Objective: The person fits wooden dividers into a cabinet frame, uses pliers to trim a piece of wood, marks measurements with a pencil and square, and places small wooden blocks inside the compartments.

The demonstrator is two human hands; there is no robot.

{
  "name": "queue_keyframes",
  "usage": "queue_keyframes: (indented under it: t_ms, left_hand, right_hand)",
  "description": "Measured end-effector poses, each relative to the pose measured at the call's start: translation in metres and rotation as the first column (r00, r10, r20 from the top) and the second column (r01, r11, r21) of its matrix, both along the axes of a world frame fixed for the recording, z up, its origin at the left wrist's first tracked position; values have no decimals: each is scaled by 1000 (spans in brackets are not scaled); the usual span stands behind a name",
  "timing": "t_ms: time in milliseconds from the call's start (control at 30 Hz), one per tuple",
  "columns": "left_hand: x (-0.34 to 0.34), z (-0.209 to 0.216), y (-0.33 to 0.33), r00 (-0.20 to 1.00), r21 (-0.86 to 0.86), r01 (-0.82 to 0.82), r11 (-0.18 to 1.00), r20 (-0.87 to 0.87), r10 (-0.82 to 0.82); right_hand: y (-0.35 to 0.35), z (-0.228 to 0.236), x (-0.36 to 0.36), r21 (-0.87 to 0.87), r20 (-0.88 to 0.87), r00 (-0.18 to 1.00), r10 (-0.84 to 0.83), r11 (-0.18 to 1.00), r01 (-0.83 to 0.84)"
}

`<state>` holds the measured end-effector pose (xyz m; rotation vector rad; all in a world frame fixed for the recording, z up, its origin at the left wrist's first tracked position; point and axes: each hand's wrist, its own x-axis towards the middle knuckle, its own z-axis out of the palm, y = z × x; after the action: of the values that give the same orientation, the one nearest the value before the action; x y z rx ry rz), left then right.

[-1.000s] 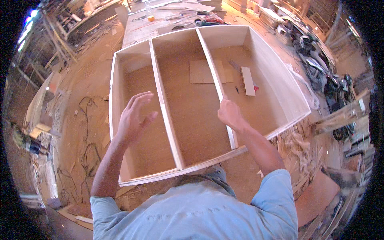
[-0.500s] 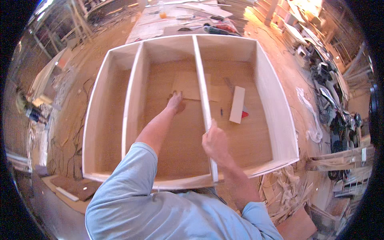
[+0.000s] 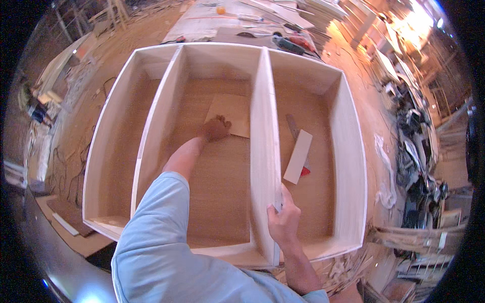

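A large pale wooden cabinet box (image 3: 351,151) lies open side up in front of me, split by two upright dividers. My left hand (image 3: 217,128) reaches down into the middle compartment, its fingers curled at the near left part of a thin flat board (image 3: 233,108). Whether those fingers grip the board is hidden. With my right hand (image 3: 285,217) I am holding the near part of the right-hand divider (image 3: 267,126), fingers closed round its top edge. In the right compartment, a short pale wood strip (image 3: 299,156) lies across a grey-bladed tool with a red part (image 3: 305,171).
Behind the box, a worktable (image 3: 194,22) carries power tools (image 3: 290,44) and boards. Wood scraps and dark bundled items (image 3: 409,121) line the right side. Cables (image 3: 63,174) lie on the floor at left, and a person (image 3: 35,103) is far left.
My view has shifted, so the divider's left face shows more. My right hand sits nearer the divider's front end. The left hand's fingers look more curled, still by the thin board.
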<state>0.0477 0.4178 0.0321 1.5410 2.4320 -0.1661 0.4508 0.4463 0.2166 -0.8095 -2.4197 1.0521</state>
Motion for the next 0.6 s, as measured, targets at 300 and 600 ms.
queue_keyframes:
  t_ms: [300, 600]
  left_hand:
    - [0, 23, -39, 940, -45, 225, 973, -252, -229]
    - [88, 194, -95, 981, -185, 139, 973, -106, -160]
  right_hand:
    - [0, 12, 2, -139, -9, 999, -41, 990, 39]
    - [-4, 17, 0, -78, -12, 998, -62, 995, 61]
